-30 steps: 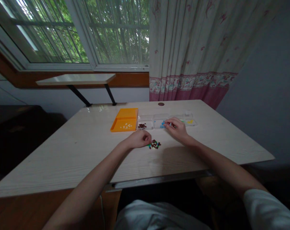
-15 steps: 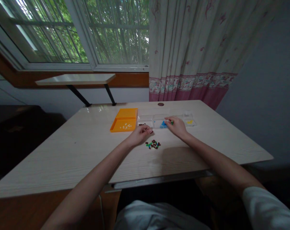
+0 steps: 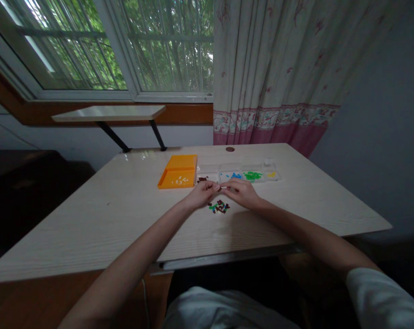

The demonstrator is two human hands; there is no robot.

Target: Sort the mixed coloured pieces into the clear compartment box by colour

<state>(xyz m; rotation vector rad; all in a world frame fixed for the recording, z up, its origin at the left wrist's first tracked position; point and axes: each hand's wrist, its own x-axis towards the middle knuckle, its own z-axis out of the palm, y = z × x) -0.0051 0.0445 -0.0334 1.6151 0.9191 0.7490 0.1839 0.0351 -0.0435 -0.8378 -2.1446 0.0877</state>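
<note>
On the table [image 3: 107, 233], a box [image 3: 181, 161] with bits [image 3: 180, 180] in it sits left of a row of trays [image 3: 230, 167] holding small pieces [image 3: 252, 175]. A loose pile [image 3: 219, 208] lies before the trays. A raised shelf [image 3: 111, 112] stands at the left rear; a curtain [image 3: 275, 68] hangs behind.

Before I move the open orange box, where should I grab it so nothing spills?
Probably by the low left wall, coming from the left and keeping it level: the orange box lies open and shallow, with white pieces loose in its near half, while a clear tray sits close by its right side.
</note>
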